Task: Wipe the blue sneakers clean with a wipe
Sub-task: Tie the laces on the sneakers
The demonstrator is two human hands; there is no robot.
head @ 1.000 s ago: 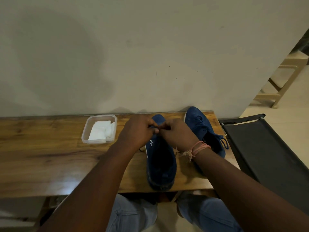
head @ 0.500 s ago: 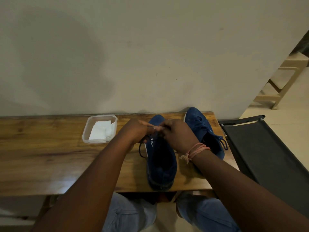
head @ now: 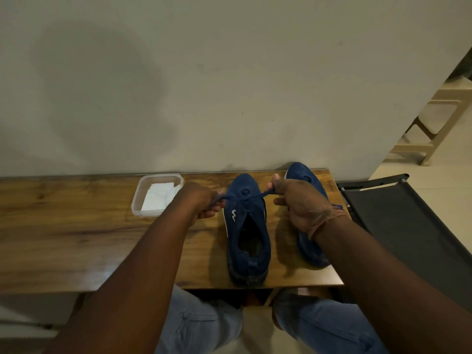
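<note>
Pinching one lace end each, the left hand (head: 201, 200) and right hand (head: 298, 203) flank a blue sneaker (head: 246, 231) at the desk's (head: 76, 238) right end; wipes (head: 158, 198) sit in a tub (head: 139, 190) near the back edge.

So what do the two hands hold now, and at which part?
Each hand pinches one end of the lace of the nearer blue sneaker: left hand the left end, right hand the right end, pulled apart over the front. No wipe is held.

Dim, soft indoor light, brighter at right; wide-angle bending at edges, mild blur throughout.
</note>
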